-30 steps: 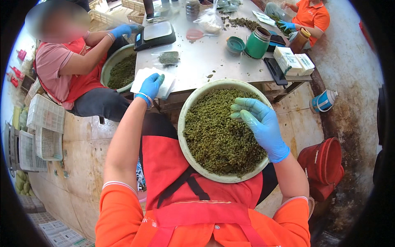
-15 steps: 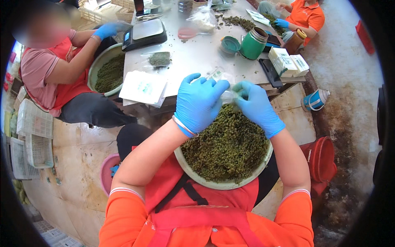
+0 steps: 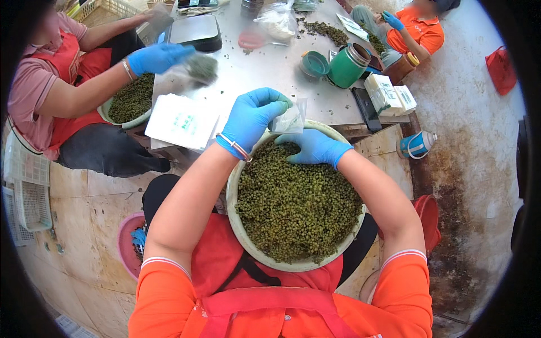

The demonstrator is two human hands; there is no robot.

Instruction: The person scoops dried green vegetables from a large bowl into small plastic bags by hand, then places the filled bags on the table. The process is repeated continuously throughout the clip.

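A wide pale green basin point(image 3: 230, 217) sits on my lap, heaped with small round green berries point(image 3: 298, 211) that look like green peppercorns. Above its far left rim, my left hand point(image 3: 251, 118) in a blue glove pinches a small clear plastic bag point(image 3: 291, 117) between thumb and fingers. The bag hangs upright with print on it. My right hand point(image 3: 316, 148), also gloved in blue, rests on the berries near the far rim. Its fingers are spread apart, and their tips are partly sunk among the berries.
A stack of white printed bags point(image 3: 183, 121) lies at the metal table's near edge. Farther right stand a green canister point(image 3: 348, 66), a black phone point(image 3: 366, 110) and white packs point(image 3: 386, 93). At left, a co-worker's gloved hand point(image 3: 160, 58) holds a filled bag by a scale point(image 3: 194, 31).
My hands have parted: the left keeps the small bag, while the right has come down onto the berries. The co-worker at left has picked up the filled bag from the table.
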